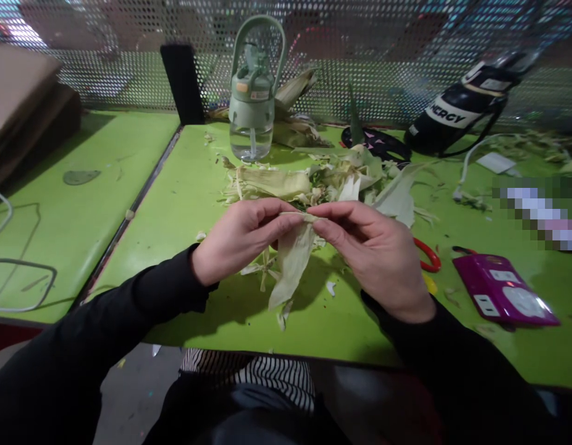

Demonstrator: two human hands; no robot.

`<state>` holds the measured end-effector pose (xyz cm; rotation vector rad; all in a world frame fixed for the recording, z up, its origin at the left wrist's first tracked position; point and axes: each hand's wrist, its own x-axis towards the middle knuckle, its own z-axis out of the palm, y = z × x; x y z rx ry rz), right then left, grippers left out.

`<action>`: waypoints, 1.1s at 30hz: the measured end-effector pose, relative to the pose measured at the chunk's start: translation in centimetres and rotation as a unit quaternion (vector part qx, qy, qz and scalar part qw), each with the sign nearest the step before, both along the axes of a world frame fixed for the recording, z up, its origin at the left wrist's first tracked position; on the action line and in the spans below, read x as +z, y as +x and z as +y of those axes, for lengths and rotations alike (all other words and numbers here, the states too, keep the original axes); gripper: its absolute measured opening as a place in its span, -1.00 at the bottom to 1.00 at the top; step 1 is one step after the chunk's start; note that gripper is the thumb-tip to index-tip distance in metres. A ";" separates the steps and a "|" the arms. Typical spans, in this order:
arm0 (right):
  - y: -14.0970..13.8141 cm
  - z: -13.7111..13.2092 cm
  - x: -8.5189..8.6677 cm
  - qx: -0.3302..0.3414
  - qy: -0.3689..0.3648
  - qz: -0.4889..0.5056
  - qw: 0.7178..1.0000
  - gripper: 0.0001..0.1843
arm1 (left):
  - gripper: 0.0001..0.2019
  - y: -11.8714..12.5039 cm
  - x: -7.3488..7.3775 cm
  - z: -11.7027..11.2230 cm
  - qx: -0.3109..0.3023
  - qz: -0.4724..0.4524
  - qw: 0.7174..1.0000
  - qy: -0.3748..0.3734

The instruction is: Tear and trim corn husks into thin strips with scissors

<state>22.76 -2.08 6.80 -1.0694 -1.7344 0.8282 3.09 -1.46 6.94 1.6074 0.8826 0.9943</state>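
A pale corn husk piece (pixel 293 262) hangs over the table, its top edge pinched between the fingertips of both hands. My left hand (pixel 242 238) grips it from the left, thumb against forefinger. From the right, my right hand (pixel 381 253) holds the same edge, its fingertips almost touching the left ones. Just behind the hands lies a heap of corn husks (pixel 272 180) and shredded scraps. A small star-shaped husk piece (pixel 264 269) is visible below my left hand. Red scissor-like handles (pixel 427 254) show partly behind my right hand.
A green water bottle (pixel 251 111) stands behind the heap, before a perforated metal screen (pixel 360 68). A black bottle (pixel 453 117) leans at the right. A purple power socket (pixel 506 289) lies at the right. Stacked cardboard (pixel 21 93) occupies the far left of the green table (pixel 142 247).
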 end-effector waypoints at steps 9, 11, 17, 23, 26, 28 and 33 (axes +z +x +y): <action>-0.1 -0.1 0.0 0.000 0.023 -0.013 1.000 -0.92 | -0.75 -0.1 -0.4 0.1 0.016 0.049 0.997 0.059; -0.1 -0.1 -0.1 -0.002 0.028 -0.012 1.000 -0.91 | -0.76 0.1 -0.5 0.0 0.034 0.044 0.996 0.063; -0.2 -0.2 -0.6 -0.012 0.042 -0.014 0.999 -0.87 | -0.70 0.1 -0.8 -0.3 0.080 0.035 0.991 0.106; -0.3 -0.2 -0.9 -0.010 0.050 0.001 0.999 -0.86 | -0.70 0.1 -0.6 -0.4 0.083 0.028 0.992 0.088; -0.4 -0.3 -0.8 -0.017 0.066 0.000 0.998 -0.89 | -0.67 0.2 -0.5 -0.3 0.075 -0.005 0.994 0.077; -0.3 -0.3 -0.7 -0.024 0.082 -0.010 0.996 -0.90 | -0.68 0.2 -0.5 -0.3 0.074 -0.027 0.994 0.079; -0.3 -0.5 -0.6 -0.030 0.130 -0.043 0.990 -0.94 | -0.75 0.4 -0.5 -0.4 0.079 -0.052 0.992 0.082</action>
